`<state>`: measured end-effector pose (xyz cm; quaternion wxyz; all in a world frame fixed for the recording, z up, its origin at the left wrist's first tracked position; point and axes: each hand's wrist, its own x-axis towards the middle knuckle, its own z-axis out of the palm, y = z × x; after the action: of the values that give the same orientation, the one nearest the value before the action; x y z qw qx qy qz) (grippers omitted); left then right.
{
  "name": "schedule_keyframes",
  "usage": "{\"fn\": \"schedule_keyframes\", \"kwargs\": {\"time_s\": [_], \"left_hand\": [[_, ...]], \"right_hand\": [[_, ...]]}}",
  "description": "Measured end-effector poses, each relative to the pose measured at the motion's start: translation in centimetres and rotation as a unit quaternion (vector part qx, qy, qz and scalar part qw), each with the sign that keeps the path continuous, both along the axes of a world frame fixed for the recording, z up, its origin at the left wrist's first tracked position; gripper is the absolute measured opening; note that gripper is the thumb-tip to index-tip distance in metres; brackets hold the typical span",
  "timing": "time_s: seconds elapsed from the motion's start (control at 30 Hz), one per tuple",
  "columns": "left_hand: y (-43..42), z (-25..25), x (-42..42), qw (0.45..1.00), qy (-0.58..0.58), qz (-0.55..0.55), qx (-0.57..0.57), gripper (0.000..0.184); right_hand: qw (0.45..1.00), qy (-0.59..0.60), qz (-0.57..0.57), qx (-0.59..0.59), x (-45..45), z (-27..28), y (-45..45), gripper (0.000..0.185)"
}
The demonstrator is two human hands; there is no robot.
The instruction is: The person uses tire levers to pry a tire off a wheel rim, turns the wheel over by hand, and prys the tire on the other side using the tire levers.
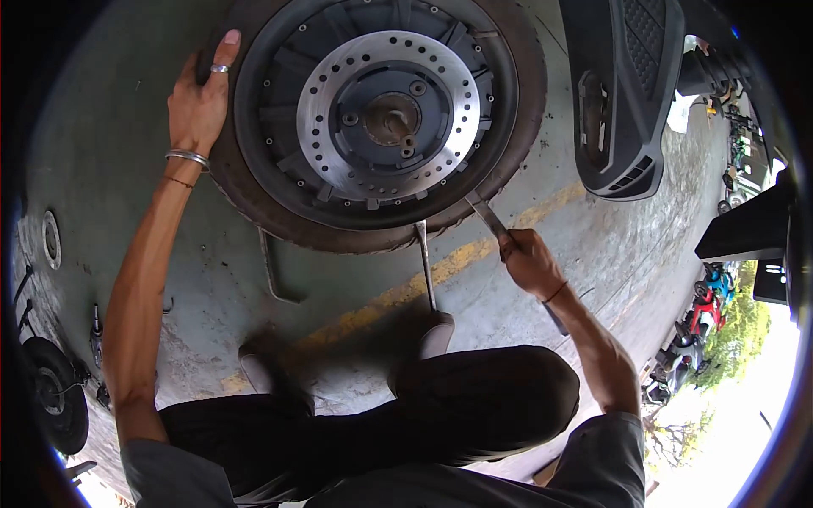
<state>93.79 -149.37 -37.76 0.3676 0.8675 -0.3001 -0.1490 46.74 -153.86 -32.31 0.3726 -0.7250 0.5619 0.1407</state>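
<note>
Two hands of ours at wheel [373, 93], which lies brake disc [461, 102] up on floor [356, 284], straight in front of our knees. Left hand [199, 102] on outer edge of tyre [529, 102], thumb laid along it, other fingers partly hidden; cannot tell how firmly we hold. Right hand [533, 264] wrapped round flat lever [487, 218], tip at rim's near edge. Second lever [427, 262] sticks out at near edge too, between our hands, other end by right shoe [435, 334]. Bent rod [268, 267] juts out farther left. Worn yellow stripe [461, 256] crosses floor.
</note>
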Motion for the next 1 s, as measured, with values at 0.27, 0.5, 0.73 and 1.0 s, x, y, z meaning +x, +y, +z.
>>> {"fn": "schedule_keyframes", "kwargs": {"time_s": [0.27, 0.5, 0.73, 1.0], "left_hand": [[0.2, 1.4, -0.6, 0.998, 0.052, 0.001, -0.021, 0.097], [0.6, 1.0, -0.1, 0.999, 0.039, -0.020, -0.019, 0.097], [0.6, 1.0, -0.6, 0.999, 0.029, -0.015, -0.017, 0.098], [0.6, 1.8, -0.8, 1.000, -0.010, -0.004, -0.004, 0.105]], "right_hand": [[0.947, 0.216, -0.155, 0.179, 7.5, 5.8, -1.9, 0.037], [0.960, -0.055, -0.252, 0.112, 3.4, 1.6, 4.8, 0.041], [0.996, 0.016, -0.066, -0.057, -1.7, 5.0, 8.4, 0.039], [0.995, -0.033, -0.028, -0.093, -1.1, 0.6, 4.6, 0.035]]}}
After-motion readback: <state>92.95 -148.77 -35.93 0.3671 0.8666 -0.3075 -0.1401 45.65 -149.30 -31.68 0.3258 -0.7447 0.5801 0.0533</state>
